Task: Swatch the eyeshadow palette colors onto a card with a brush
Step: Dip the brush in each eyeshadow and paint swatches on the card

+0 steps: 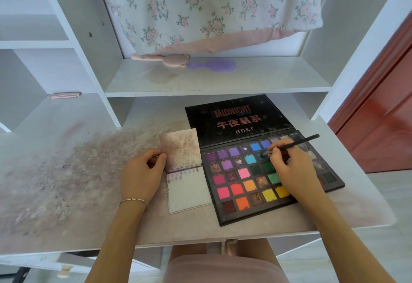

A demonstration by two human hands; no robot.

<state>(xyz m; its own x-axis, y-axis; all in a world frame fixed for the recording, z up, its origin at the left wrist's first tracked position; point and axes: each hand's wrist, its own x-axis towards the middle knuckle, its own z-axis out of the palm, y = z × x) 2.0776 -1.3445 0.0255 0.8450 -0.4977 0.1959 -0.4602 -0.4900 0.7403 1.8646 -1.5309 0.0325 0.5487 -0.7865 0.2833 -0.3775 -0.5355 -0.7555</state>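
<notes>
The open black palette (265, 171), its pans purple, blue, pink, orange, yellow and green, lies on the desk (66, 182). The right hand (289, 169) pinches a brush (292, 144) over a teal pan; the left hand (142, 171) pinches the smudged card (189, 190) beside it.

Landmark: eyeshadow palette (263, 178), lying open on the desk (66, 182).
Behind palette: its raised lid (236, 120) reaches under the shelf (214, 77), closing off that side.
Left of palette: card pad (187, 171) just beside it, left hand (140, 175) on the pad's edge.
Over palette: right hand (292, 169) and brush (289, 145) cover the right-hand pans.
Further left: bare, powder-stained desk surface, open to passage.
Front of palette: narrow strip of desk edge.
</notes>
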